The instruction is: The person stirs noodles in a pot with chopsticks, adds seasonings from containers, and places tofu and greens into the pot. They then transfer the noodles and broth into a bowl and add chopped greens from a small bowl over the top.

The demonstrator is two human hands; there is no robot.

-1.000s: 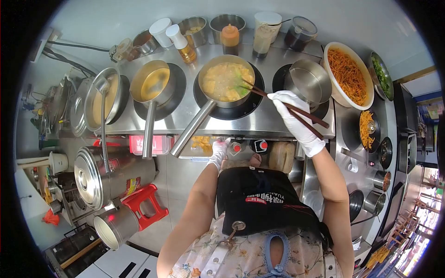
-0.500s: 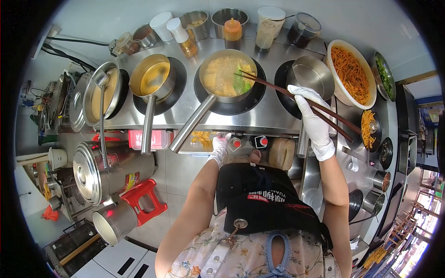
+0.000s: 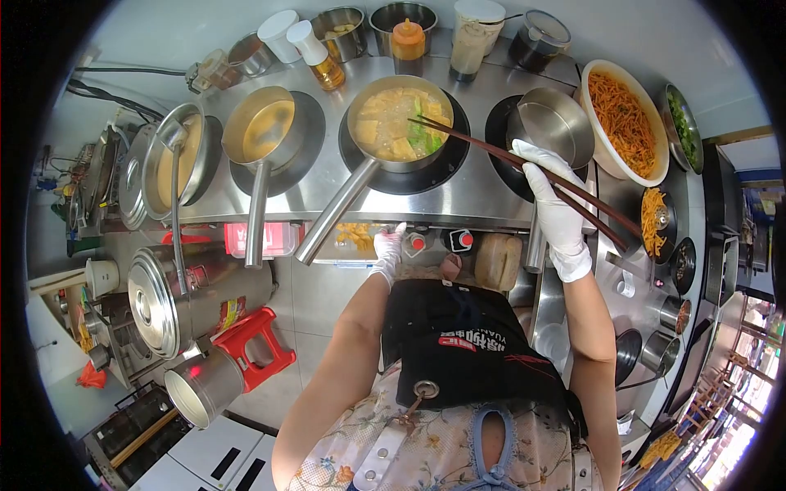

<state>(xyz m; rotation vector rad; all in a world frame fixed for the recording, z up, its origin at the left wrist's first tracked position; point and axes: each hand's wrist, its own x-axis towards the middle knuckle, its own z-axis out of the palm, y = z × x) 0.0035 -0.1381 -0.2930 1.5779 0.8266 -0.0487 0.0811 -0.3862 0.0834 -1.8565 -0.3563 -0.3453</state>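
Note:
My right hand [image 3: 555, 213], in a white glove, is closed around long dark chopsticks [image 3: 512, 155]. Their tips are over the middle pan [image 3: 383, 165], at green leaves [image 3: 425, 141] beside pale yellow tofu-like pieces [image 3: 403, 149] in bubbling broth. Below the counter's front edge is my left hand [image 3: 389, 248], also gloved, with its thumb pointing up. Its other fingers are partly hidden, so I cannot tell whether it grips anything. The pan's long handle [image 3: 340, 211] points toward the front left, above and left of that hand.
On the steel counter [image 3: 483, 200] stand an empty pot [image 3: 557, 123], a pan of yellowish liquid [image 3: 264, 135] and a ladle [image 3: 175, 184] in a wide pan. Sauce bottles [image 3: 408, 49] line the back. A bowl of orange shreds [image 3: 624, 123] is at right.
The chopstick tips have shifted slightly left and up, and the green leaves look more spread out. My left thumb now points up more clearly. The view has shifted a little.

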